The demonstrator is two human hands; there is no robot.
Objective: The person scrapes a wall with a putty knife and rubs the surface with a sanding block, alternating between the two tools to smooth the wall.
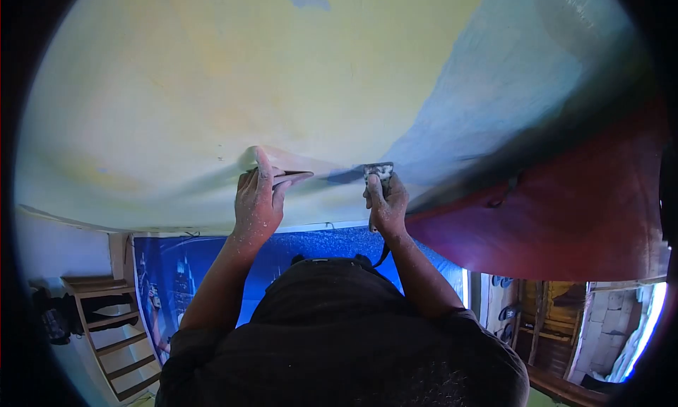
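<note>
From my feed, the left hand (258, 204) is closed on a flat blade (291, 175). The thumb pinches it from below and one finger is stretched straight up onto the surface above. The blade's dark edge lies flat against that surface and points away from the hand. The skin of the hand is dusted with white.

Just beside the flat blade, past its tip, the right hand (387, 208) is curled into a fist around a caked scraper (379, 172). The scraper's head is crusted with white material and pressed to the same surface. The two tools are near each other but not touching. A dark strap (383, 254) hangs down under the right wrist.

Directly above the flat blade, touching the raised finger, I see a pale smear of filler (282, 157). Around and above it spreads the yellow surface (212, 89) that both tools bear on. Beyond the scraper, on the far side from the flat blade, the surface turns to a blue painted area (494, 89), and lower on that side to a red band (572, 216).

Below the flat blade, between the forearms, sits the person's dark head covering (332, 294). Behind the head covering hangs a blue poster (176, 280) with a city skyline. Well below the flat blade, on the left hand's side, stand wooden shelves (113, 333). Well apart on the opposite side there is wooden furniture (544, 315), too blurred for me to tell what it is.
</note>
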